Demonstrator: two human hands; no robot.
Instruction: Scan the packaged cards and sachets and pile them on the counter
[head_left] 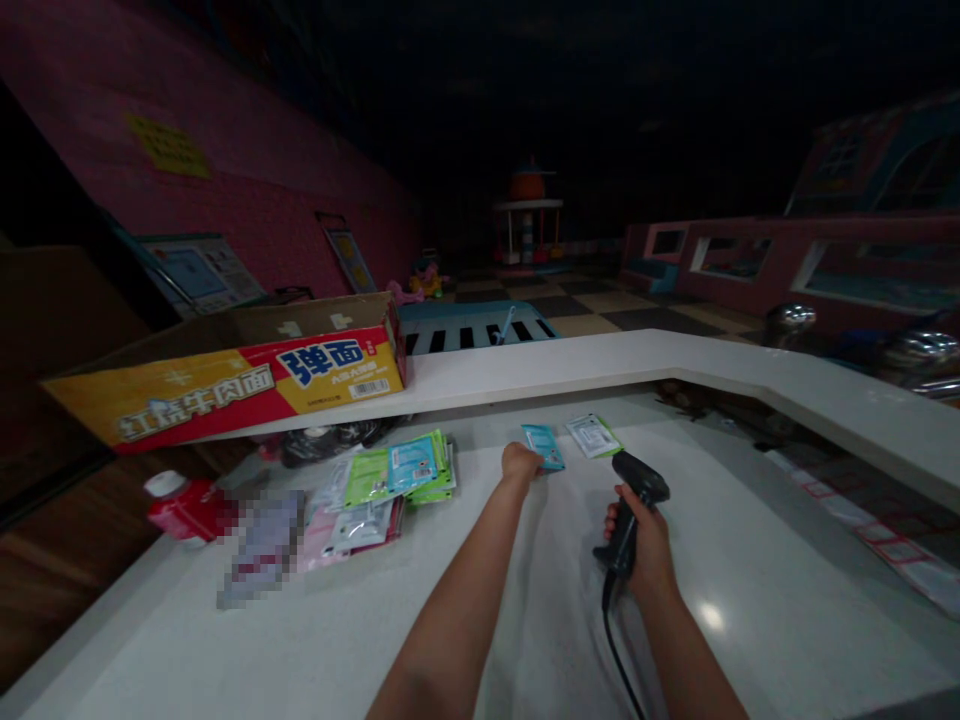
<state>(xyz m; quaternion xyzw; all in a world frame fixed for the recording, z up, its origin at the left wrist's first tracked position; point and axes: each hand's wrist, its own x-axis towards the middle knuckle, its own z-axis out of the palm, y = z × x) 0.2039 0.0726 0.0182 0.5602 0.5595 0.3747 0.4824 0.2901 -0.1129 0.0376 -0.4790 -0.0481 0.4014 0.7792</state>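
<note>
My right hand (651,540) is wrapped round the handle of a black barcode scanner (636,490), its cable trailing down toward me. The scanner's head is up, near a white and green packet (592,436) that lies flat on the counter. My left hand (521,462) pinches the left edge of a small blue packet (544,446) at the counter's far side. To the left lies a loose pile of green, blue, silver and pink packets (375,490), overlapping one another.
A red and yellow noodle carton (300,375) stands on the raised white ledge (525,365) behind the counter (360,640). At far left are a red bottle with a white cap (191,507) and a blurred-out flat item (264,545). Metal knobs (789,322) rise beyond the ledge at right.
</note>
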